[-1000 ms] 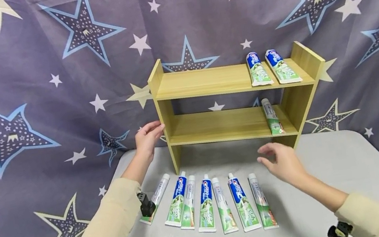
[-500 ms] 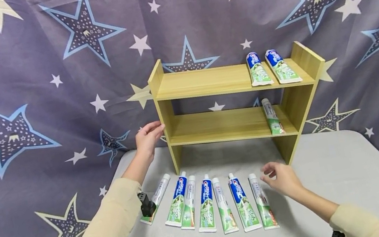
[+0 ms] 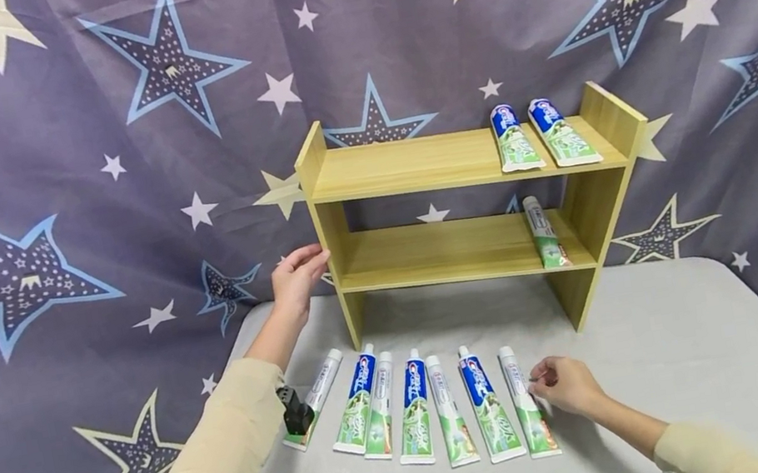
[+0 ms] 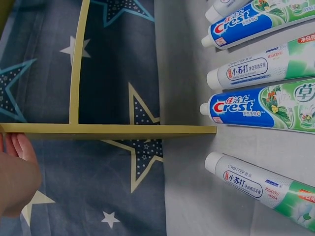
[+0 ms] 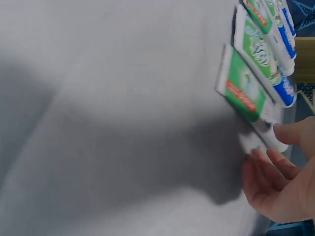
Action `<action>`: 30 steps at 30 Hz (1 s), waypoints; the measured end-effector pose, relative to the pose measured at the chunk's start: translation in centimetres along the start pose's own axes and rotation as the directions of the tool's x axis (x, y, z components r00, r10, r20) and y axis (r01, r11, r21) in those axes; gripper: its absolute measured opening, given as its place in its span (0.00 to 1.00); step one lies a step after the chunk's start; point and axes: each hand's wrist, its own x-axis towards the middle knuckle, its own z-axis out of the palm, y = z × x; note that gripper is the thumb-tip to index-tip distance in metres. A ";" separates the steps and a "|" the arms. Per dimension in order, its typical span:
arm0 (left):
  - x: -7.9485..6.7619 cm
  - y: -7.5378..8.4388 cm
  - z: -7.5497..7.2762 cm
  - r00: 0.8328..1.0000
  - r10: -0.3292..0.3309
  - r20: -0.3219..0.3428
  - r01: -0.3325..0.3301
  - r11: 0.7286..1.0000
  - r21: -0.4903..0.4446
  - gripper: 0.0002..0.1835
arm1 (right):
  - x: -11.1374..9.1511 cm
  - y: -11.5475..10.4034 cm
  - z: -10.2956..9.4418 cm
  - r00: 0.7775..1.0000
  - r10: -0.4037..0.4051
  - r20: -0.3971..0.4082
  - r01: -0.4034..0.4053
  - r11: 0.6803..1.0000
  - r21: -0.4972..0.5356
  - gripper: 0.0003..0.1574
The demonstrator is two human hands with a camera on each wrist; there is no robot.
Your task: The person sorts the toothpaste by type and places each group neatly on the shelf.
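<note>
A wooden two-tier shelf (image 3: 404, 164) stands on the table, and my left hand (image 3: 298, 284) touches the outside of its left panel (image 4: 142, 129) with loosely bent fingers. My right hand (image 3: 565, 385) is at the right edge of the rightmost grey-and-green toothpaste tube (image 3: 527, 405), which lies in a row on the cloth. In the right wrist view, thumb and fingers (image 5: 261, 179) stand apart near that tube's capped end. Beside it lies a blue-and-green Crest toothpaste tube (image 3: 491, 411). Another grey-and-green tube (image 4: 261, 189) is at the row's left end, partly covered by the left wrist camera in the head view.
Two Crest tubes (image 3: 515, 138) lie on the upper board's right side. One grey-and-green tube (image 3: 546, 232) is on the lower board below them. Grey cloth (image 3: 688, 351) covers the table, and a star-patterned curtain (image 3: 387, 24) hangs behind the shelf.
My right hand has come down from in front of the shelf's right side to the rightmost tube in the row. The left hand has stayed at the shelf's panel.
</note>
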 end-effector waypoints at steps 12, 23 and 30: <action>-0.2 0.1 -0.1 1.000 0.000 0.006 0.000 1.000 0.001 0.15 | -0.2 0.2 1.1 0.993 0.114 0.028 -0.114 0.993 0.019 0.06; -0.2 0.0 0.0 1.000 0.002 0.001 -0.002 1.000 -0.016 0.10 | -0.5 -1.3 2.3 0.994 0.107 0.032 -0.107 0.994 -0.020 0.17; -0.2 0.1 -0.1 1.000 0.005 -0.002 -0.005 1.000 -0.011 0.10 | -0.4 -2.2 2.8 0.992 0.124 0.027 -0.124 0.992 -0.006 0.18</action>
